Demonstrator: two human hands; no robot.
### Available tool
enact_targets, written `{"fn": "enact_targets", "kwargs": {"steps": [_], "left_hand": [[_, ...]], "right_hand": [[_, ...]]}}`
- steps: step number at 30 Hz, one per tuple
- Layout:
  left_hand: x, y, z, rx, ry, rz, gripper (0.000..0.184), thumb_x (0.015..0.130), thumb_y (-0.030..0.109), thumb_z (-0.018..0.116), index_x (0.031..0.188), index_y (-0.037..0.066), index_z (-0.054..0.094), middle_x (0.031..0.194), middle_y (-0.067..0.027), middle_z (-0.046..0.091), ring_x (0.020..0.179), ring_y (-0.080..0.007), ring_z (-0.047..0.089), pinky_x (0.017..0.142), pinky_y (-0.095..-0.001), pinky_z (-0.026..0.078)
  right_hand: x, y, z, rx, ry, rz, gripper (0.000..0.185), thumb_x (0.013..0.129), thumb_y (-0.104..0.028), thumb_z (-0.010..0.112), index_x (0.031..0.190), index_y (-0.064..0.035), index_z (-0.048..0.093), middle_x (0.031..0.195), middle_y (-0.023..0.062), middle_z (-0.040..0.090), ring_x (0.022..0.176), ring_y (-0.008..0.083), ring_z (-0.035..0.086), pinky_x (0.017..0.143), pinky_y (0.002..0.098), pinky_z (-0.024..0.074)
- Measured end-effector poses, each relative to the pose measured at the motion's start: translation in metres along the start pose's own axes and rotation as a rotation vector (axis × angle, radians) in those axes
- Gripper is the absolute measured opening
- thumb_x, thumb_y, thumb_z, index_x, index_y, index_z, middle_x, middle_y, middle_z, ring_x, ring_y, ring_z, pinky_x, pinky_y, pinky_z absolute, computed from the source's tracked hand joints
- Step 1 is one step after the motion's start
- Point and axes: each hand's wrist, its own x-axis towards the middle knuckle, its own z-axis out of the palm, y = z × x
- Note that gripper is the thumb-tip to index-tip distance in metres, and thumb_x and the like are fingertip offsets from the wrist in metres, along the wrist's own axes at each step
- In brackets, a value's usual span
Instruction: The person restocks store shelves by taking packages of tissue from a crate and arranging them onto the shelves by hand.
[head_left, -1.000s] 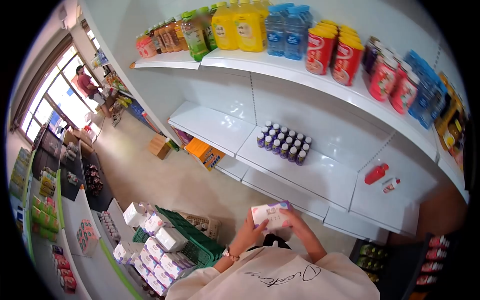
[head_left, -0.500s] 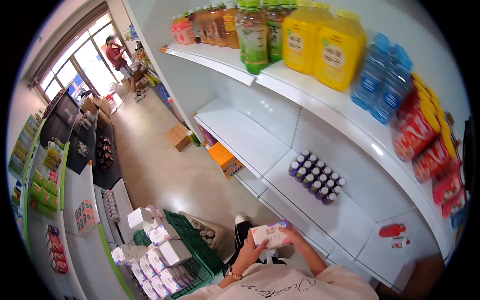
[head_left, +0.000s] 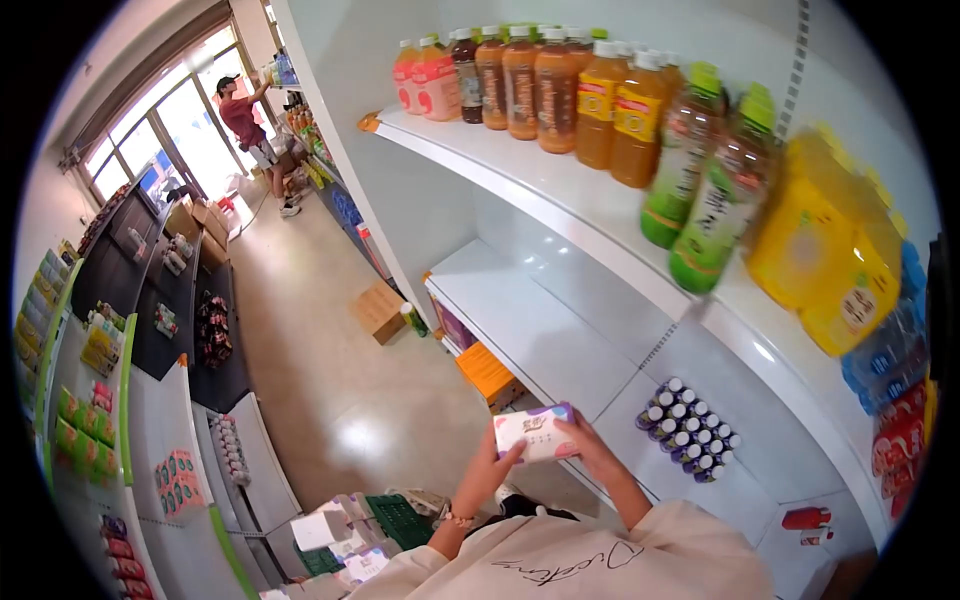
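Note:
A white tissue pack (head_left: pixel 535 434) with pink and purple patches is held level in front of my body. My left hand (head_left: pixel 486 470) wraps its left end, a beaded bracelet on the wrist. The right end of the pack is gripped by my right hand (head_left: pixel 592 450). Beyond the pack lies an orange box (head_left: pixel 487 373) on a low shelf. Similar white packs (head_left: pixel 322 528) are stacked in a green crate (head_left: pixel 400 517) at the lower left.
White shelves (head_left: pixel 530 290) curve along the right, with drink bottles (head_left: pixel 555 95) above and small purple bottles (head_left: pixel 690 428) below. A cardboard box (head_left: pixel 379 311) stands on the floor. Another person (head_left: pixel 243 120) reaches to a shelf near the doorway. Shelves (head_left: pixel 160 430) line the left.
The view has turned left along the shelves, so the bottles and shelves appear farther right. The crate has sunk lower in view. Both hands still hold the pack. The distant person has raised an arm.

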Motion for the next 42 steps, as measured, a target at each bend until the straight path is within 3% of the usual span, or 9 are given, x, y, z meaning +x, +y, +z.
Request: {"fn": "enact_targets", "kwargs": {"steps": [8, 14, 17, 24, 31, 37, 40, 41, 42], "left_hand": [[0.064, -0.008, -0.064, 0.058, -0.061, -0.113, 0.053, 0.091, 0.026, 0.063, 0.129, -0.002, 0.04, 0.118, -0.0177, 0.058, 0.107, -0.023, 0.057, 0.091, -0.0314, 0.045], [0.108, -0.024, -0.155, -0.218, 0.062, -0.231, 0.043, 0.093, 0.015, 0.06, 0.129, 0.002, 0.041, 0.119, -0.0097, 0.056, 0.106, -0.0154, 0.054, 0.09, -0.0293, 0.046], [0.162, -0.059, -0.226, -0.264, 0.112, -0.21, 0.049, 0.093, 0.012, 0.06, 0.134, 0.003, 0.035, 0.121, -0.0094, 0.054, 0.108, -0.0155, 0.055, 0.084, -0.0279, 0.051], [0.274, 0.018, -0.382, -0.089, 0.246, -0.06, 0.051, 0.094, 0.015, 0.058, 0.139, 0.004, 0.035, 0.123, -0.0091, 0.055, 0.102, -0.0162, 0.058, 0.083, -0.0278, 0.05], [0.356, 0.007, -0.461, 0.031, 0.048, -0.197, 0.057, 0.094, 0.02, 0.059, 0.141, 0.0, 0.032, 0.119, -0.0133, 0.058, 0.104, -0.0178, 0.059, 0.083, -0.0287, 0.051], [0.415, -0.027, -0.511, -0.008, -0.261, -0.316, 0.053, 0.095, 0.018, 0.058, 0.139, 0.0, 0.034, 0.12, -0.0112, 0.056, 0.104, -0.0156, 0.057, 0.085, -0.0275, 0.05], [0.454, -0.047, -0.55, -0.005, -0.437, -0.381, 0.051, 0.095, 0.017, 0.058, 0.138, 0.001, 0.035, 0.119, -0.0112, 0.057, 0.102, -0.0149, 0.056, 0.085, -0.0272, 0.049], [0.464, -0.04, -0.562, 0.036, -0.516, -0.409, 0.047, 0.096, 0.025, 0.055, 0.136, 0.003, 0.041, 0.12, -0.0063, 0.058, 0.107, -0.0147, 0.055, 0.087, -0.0293, 0.047], [0.482, -0.048, -0.575, 0.116, -0.565, -0.489, 0.048, 0.096, 0.025, 0.055, 0.136, 0.003, 0.041, 0.12, -0.0064, 0.058, 0.106, -0.0148, 0.056, 0.087, -0.0294, 0.047]], "right_hand": [[0.078, 0.036, 0.024, 0.104, 0.123, 0.136, 0.042, 0.092, -0.025, 0.056, 0.128, -0.0047, 0.049, 0.113, 0.0075, 0.061, 0.103, 0.0176, 0.06, 0.087, 0.0299, 0.0475], [0.215, 0.086, 0.063, 0.024, -0.042, 0.253, 0.052, 0.09, -0.033, 0.059, 0.133, -0.0067, 0.045, 0.119, 0.0066, 0.057, 0.107, 0.0146, 0.056, 0.078, 0.0291, 0.0505], [0.29, 0.046, 0.129, -0.088, -0.049, 0.216, 0.06, 0.088, -0.033, 0.061, 0.139, -0.0083, 0.04, 0.125, 0.0064, 0.054, 0.111, 0.0147, 0.055, 0.08, 0.0295, 0.0507], [0.439, -0.055, 0.273, -0.086, -0.11, -0.007, 0.056, 0.09, -0.03, 0.059, 0.138, -0.0085, 0.041, 0.126, 0.0058, 0.055, 0.11, 0.0141, 0.055, 0.083, 0.0289, 0.0492], [0.484, -0.071, 0.301, -0.092, -0.015, 0.362, 0.069, 0.088, -0.041, 0.062, 0.143, -0.0167, 0.03, 0.126, 0.0084, 0.052, 0.109, 0.0203, 0.054, 0.079, 0.0385, 0.0522], [0.521, -0.037, 0.314, -0.088, 0.157, 0.388, 0.071, 0.085, -0.051, 0.063, 0.141, -0.0198, 0.033, 0.117, 0.0064, 0.054, 0.095, 0.0169, 0.055, 0.07, 0.0337, 0.0523], [0.544, -0.016, 0.341, 0.064, 0.226, 0.345, 0.077, 0.086, -0.049, 0.06, 0.148, -0.0262, 0.019, 0.121, 0.0064, 0.054, 0.096, 0.0172, 0.057, 0.061, 0.0318, 0.0509], [0.547, -0.013, 0.359, 0.167, 0.337, 0.304, 0.062, 0.086, -0.051, 0.061, 0.134, -0.0179, 0.042, 0.107, 0.0037, 0.056, 0.086, 0.0108, 0.054, 0.06, 0.0266, 0.0469], [0.562, 0.018, 0.366, 0.257, 0.415, 0.219, 0.06, 0.086, -0.049, 0.062, 0.133, -0.0164, 0.044, 0.102, 0.0025, 0.057, 0.079, 0.0104, 0.054, 0.057, 0.0257, 0.045]]}}
